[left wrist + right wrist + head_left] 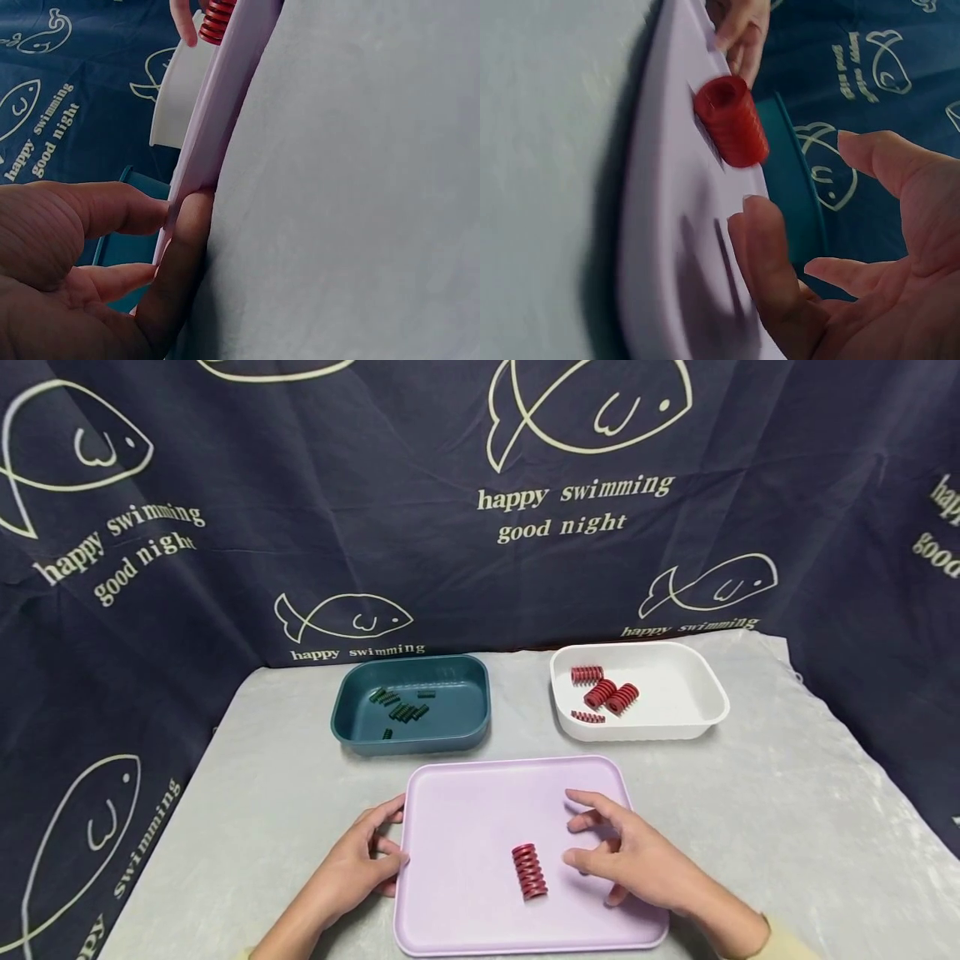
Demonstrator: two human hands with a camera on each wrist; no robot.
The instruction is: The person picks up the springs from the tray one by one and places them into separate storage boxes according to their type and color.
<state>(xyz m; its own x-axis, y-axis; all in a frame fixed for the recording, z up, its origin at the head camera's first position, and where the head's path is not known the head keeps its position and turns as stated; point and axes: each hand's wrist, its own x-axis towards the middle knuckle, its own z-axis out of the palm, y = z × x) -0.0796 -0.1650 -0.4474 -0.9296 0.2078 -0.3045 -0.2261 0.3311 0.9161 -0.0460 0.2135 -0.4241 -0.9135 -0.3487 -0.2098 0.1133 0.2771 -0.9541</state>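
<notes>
A light purple tray (pixel 465 827) lies on the table with one red coil spring (pixel 529 872) on it. At the tray's left edge my left hand (pixel 358 860) holds the rim, its fingertips on either side of the edge in the left wrist view. My right hand (pixel 637 858) hovers over the tray's right part, fingers spread, to the right of the spring and apart from it. In the right wrist view the spring (pixel 733 124) lies beyond my fingers, and nothing is between them.
Behind the tray stand a teal bin (pixel 408 745) with several small dark green springs (pixel 405 712) and a white bin (pixel 637 731) with several red springs (pixel 600 693). A navy fish-print cloth (pixel 450 527) hangs behind the grey-covered table (pixel 780 793).
</notes>
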